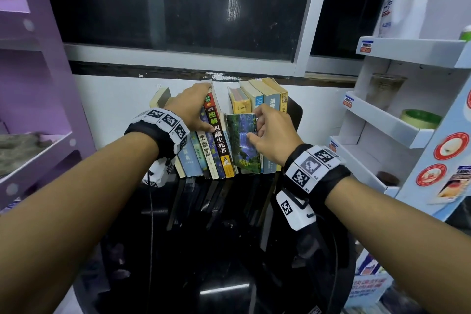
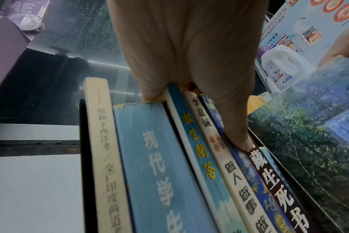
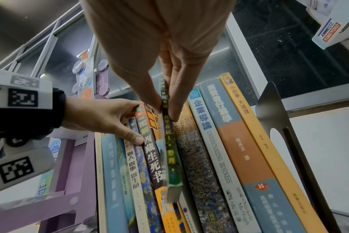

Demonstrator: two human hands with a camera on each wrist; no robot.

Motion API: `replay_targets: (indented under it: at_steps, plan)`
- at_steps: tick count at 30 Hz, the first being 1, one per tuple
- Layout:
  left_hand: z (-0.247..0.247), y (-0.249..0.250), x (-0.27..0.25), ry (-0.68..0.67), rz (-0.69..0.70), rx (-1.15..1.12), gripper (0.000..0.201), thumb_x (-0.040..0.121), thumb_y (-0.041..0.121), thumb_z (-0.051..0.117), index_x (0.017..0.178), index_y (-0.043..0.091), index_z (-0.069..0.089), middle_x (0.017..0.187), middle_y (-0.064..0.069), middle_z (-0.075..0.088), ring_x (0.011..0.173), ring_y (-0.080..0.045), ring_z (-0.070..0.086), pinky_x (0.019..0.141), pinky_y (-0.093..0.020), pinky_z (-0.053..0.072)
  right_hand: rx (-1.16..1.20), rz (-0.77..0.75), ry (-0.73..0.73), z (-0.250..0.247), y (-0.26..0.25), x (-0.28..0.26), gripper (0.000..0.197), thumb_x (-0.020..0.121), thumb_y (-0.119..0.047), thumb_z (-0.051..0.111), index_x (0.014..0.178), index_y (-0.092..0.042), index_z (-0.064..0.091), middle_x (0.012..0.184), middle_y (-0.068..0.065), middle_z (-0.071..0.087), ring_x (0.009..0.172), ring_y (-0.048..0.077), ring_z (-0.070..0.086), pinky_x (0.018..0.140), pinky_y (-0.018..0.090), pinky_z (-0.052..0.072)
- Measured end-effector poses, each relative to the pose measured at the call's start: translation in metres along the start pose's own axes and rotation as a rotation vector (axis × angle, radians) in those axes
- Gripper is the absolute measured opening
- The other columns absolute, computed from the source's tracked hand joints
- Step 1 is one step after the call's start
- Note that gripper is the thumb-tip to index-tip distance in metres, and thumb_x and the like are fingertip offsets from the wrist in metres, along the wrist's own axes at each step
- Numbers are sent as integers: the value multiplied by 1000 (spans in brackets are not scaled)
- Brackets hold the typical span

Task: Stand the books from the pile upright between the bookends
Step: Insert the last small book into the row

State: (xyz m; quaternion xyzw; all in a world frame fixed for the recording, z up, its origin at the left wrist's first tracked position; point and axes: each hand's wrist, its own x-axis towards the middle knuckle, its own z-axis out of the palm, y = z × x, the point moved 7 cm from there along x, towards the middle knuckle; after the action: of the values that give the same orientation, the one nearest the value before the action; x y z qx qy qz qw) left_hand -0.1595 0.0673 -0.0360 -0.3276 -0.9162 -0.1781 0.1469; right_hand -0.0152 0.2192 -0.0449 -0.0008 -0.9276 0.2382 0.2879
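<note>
A glossy black tabletop (image 1: 209, 250) carries a row of upright books (image 1: 201, 160); a dark metal bookend (image 3: 285, 126) stands at its right end.

Thin waterfall-cover book (image 1: 243, 143) upright, slightly tilted, partly slid into gap mid-row, front cover facing left. Left group of books (image 1: 204, 150) leaning left against left bookend (image 2: 84, 157); dark-spined book with white characters (image 3: 152, 159) just beside gap. Right group (image 1: 262, 104) leaning right toward dark metal right bookend (image 3: 279, 126).
</note>
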Motion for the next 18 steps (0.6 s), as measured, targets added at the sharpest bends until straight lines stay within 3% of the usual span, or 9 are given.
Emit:
replay_targets:
  at_steps: [9, 13, 18]
  plan:
    - [-1, 1, -2, 11, -20, -18, 111, 57, 37, 96, 146, 18, 32, 143, -6, 49, 131, -27, 48, 108, -51, 43, -39, -27, -10, 8, -8, 5, 35, 86, -10, 72, 115, -9, 54, 91, 3, 57, 81, 22, 59, 79, 45, 56]
    - [-1, 1, -3, 20, -23, -20, 110, 56, 38, 96, 144, 21, 33, 141, -4, 50, 129, -27, 50, 106, -52, 45, -88, -50, -8, 16, -19, 10, 34, 87, -9, 69, 116, -11, 51, 96, -1, 51, 85, 16, 51, 80, 44, 54]
    - [-1, 3, -5, 42, -12, -6, 108, 54, 40, 96, 141, 20, 35, 138, -4, 52, 126, -27, 51, 105, -50, 45, -76, -68, 22, 26, -29, 17, 35, 89, -9, 66, 120, -10, 49, 111, 9, 56, 96, 21, 54, 80, 36, 50]
